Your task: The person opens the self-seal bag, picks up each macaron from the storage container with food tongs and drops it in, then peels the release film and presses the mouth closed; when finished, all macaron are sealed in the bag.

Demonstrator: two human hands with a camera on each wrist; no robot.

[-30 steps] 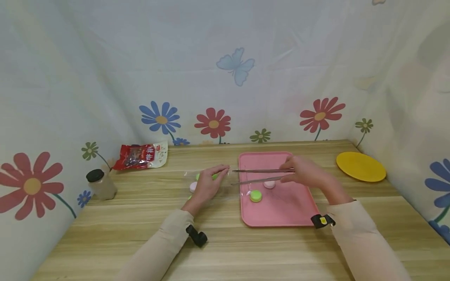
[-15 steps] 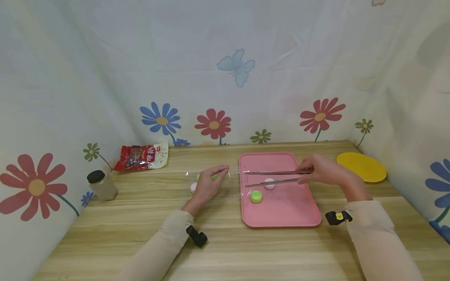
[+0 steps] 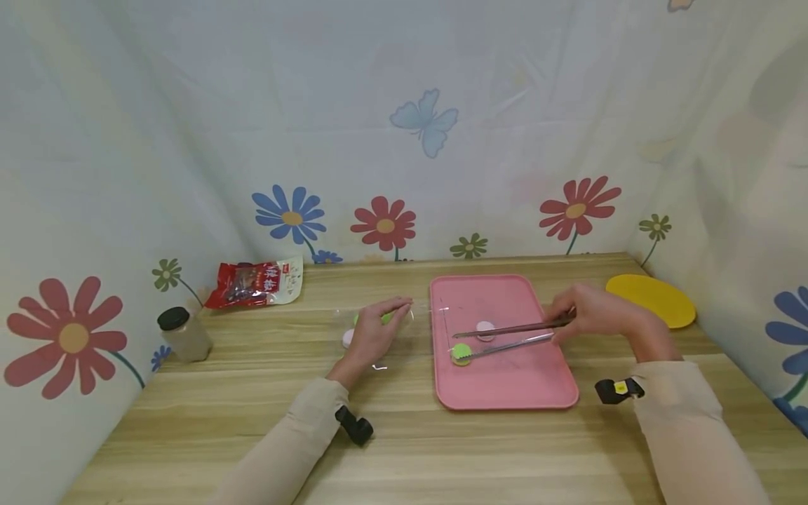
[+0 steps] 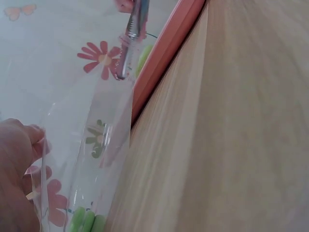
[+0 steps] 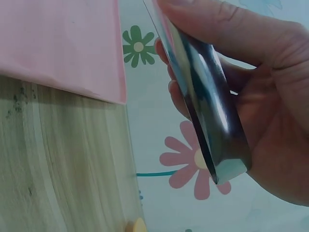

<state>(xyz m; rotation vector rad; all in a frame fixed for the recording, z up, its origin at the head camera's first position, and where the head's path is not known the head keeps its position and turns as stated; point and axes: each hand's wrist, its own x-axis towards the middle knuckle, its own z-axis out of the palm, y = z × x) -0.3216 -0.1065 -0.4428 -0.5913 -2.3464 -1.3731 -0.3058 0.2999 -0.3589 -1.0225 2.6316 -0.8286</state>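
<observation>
My left hand pinches the edge of a clear plastic package, thumb and fingertips together in the left wrist view. Green macarons lie inside it, and a pale pink one shows beside the hand in the head view. Metal tongs are held by my right hand, their bent end near its palm in the right wrist view. The tongs' arms are spread, one tip overlapping a green macaron on the pink tray. A pale pink macaron sits behind the tongs, partly covered.
At the back left lies a red snack bag, with a black-lidded jar in front of it. A yellow plate rests at the right beyond my right hand. Flower-printed cloth hangs around the wooden table.
My right hand has moved right and slightly toward me with the tongs, their tips going from the package's side to the green macaron on the tray. My left hand stays in place.
</observation>
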